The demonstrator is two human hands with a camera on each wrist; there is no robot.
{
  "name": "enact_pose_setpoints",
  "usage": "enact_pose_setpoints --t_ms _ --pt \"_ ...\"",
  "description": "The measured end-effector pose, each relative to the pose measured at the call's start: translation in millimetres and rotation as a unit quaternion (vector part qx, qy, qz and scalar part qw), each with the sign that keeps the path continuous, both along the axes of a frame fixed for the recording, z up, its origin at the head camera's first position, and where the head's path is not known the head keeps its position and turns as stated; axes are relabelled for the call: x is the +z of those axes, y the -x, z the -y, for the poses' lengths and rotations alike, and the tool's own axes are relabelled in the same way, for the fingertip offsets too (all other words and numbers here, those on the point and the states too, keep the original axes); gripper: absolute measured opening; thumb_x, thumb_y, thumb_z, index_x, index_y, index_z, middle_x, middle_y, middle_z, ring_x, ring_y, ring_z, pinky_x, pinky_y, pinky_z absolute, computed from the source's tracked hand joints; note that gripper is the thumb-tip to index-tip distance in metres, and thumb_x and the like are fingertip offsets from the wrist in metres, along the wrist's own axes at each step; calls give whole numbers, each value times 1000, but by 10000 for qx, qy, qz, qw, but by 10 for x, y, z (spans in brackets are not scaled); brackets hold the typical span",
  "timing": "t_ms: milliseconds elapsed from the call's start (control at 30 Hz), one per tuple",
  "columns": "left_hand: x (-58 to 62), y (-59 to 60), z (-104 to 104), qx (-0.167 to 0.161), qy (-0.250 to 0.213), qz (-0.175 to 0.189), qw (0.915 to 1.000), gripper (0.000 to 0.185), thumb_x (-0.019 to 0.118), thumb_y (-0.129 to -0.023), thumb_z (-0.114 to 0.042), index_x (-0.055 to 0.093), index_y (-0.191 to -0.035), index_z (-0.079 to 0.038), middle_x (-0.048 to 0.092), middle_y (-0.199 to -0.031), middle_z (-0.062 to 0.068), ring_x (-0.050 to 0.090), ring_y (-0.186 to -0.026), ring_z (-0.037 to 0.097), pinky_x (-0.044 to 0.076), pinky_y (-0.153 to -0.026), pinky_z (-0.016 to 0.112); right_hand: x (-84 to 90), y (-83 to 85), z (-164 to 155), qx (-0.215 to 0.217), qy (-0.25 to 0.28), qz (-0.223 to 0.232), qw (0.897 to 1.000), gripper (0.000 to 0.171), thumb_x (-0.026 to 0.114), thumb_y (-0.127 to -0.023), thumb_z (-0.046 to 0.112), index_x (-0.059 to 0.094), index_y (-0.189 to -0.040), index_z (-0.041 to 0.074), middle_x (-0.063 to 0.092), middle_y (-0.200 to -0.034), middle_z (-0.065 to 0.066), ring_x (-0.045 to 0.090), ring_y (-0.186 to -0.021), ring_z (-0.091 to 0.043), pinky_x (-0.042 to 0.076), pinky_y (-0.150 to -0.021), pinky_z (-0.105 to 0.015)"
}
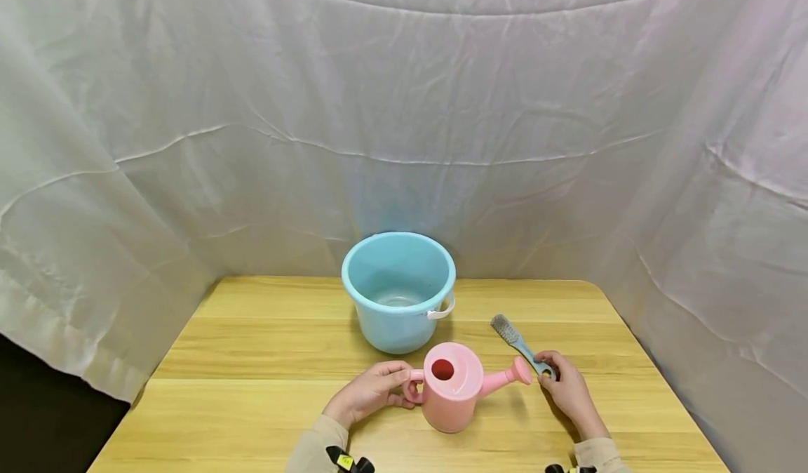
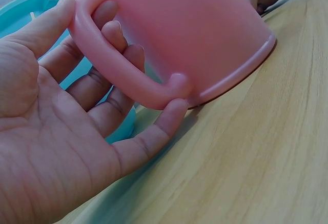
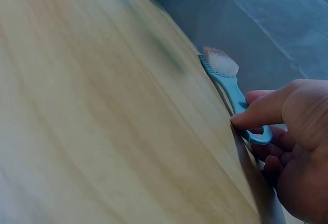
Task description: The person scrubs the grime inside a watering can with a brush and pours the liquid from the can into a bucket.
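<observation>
work stood at its outset: the left hand (image 1: 369, 392) had its fingers hooked through the handle of the pink watering can (image 1: 451, 387), upright on the table (image 1: 252, 361), the right hand (image 1: 568, 387) pinched the brush (image 1: 519, 345), lying flat, and the blue bucket (image 1: 399, 290) stood untouched behind.

soft even light, blurry wrist views

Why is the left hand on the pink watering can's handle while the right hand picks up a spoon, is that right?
Not quite. The left hand is at the pink watering can handle, but the right hand touches a blue brush with bristles, not a spoon. The right wrist view shows it.
</observation>
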State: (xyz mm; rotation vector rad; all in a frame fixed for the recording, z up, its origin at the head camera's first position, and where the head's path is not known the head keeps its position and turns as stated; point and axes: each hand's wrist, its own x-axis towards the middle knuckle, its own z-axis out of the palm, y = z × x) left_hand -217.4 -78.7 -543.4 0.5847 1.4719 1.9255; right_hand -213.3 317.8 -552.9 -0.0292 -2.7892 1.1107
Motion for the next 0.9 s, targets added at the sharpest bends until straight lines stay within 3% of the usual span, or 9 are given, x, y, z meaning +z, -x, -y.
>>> enact_pose_setpoints --t_ms 300,600,900 --pt "-2 2 5 38 49 32 10000 19 50 -102 -28 62 -94 -15 67 -91 0 65 -96 17 54 -88 36 19 -9 -15 -47 49 292 9996 29 63 -86 1 63 -115 3 63 -116 -19 56 -100 -25 46 -83 -37" --pt "-1 -3 3 21 56 39 10000 20 49 -102 -29 62 -94 -17 68 -90 -1 65 -96 17 54 -89 37 140 -52 -56 -35 180 170 9997 36 70 -84 5 61 -119 3 64 -112 -18 56 -96 -19 45 -79 -25" --pt "-5 2 6 18 33 55 10000 19 49 -102 -28 63 -96 -17 67 -86 -3 66 -97 17 54 -88 36 293 -76 -35 -72 502 188 9985 38 67 -89 6 58 -125 2 63 -113 -21 56 -88 -11 47 -72 -20"
